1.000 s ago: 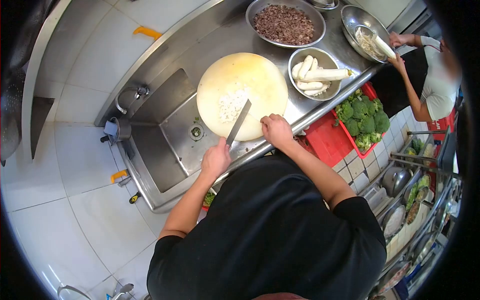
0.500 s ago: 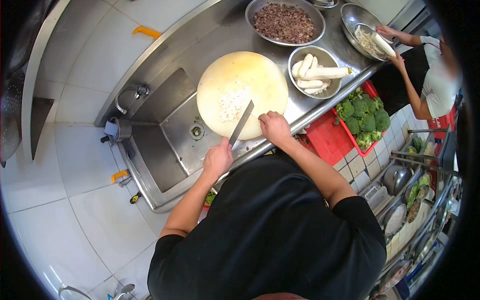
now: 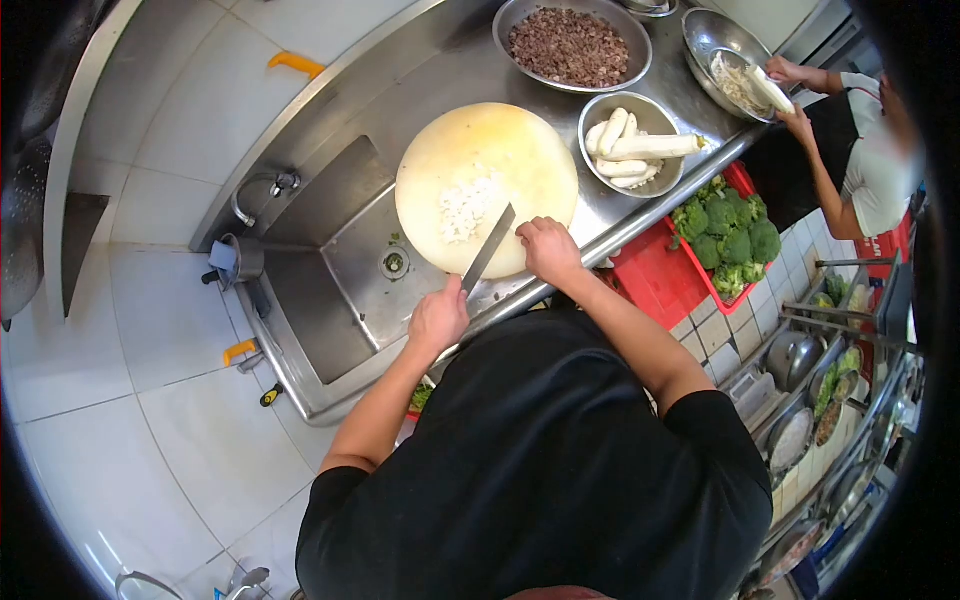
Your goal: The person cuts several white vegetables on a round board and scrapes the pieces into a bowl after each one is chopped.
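Observation:
On the round, pale yellow chopping board lies a small pile of chopped white pieces. Wrapped round the handle of a long-bladed knife is my left hand, near the board's front edge. The blade slants up and right across the board, its tip just left of my right hand. My right hand rests on the board's right side with its fingers curled down; whatever is under them is hidden.
The board bridges part of a steel sink. Behind it stand a bowl of chopped reddish-brown food and a bowl of peeled white vegetables. A red crate of broccoli sits to the right. At far right, a co-worker's hands hold a white vegetable.
The knife and my left hand have shifted slightly right, bringing the blade closer to my right hand. My right hand has stayed almost in place, fingers still curled.

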Demonstrator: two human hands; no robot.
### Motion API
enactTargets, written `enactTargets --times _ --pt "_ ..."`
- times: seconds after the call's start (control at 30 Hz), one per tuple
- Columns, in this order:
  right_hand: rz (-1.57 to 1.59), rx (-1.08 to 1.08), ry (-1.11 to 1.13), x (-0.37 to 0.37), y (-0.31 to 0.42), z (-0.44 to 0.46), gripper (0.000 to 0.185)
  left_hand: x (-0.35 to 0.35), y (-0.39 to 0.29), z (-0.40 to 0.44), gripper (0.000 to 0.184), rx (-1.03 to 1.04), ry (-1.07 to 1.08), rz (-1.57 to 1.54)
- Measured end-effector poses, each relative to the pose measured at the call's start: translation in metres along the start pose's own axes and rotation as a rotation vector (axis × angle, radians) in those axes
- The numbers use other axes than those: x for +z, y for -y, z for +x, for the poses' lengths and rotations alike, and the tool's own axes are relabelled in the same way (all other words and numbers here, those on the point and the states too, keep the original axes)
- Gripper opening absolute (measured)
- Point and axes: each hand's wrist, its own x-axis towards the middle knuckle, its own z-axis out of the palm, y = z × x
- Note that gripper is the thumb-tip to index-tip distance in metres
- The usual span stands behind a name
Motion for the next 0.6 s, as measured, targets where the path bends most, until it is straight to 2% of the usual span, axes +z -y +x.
enactTargets --times 0.47,0.6 --pt "-0.026 -0.152 -0.037 -0.001 -0.013 0.003 0.01 0.003 -0.001 0.003 0.023 0.023 0.046 0.03" --pt "-0.019 -0.178 -0.068 0.001 -0.014 0.003 0.009 0.003 -0.006 0.001 0.021 -0.025 0.087 0.03"
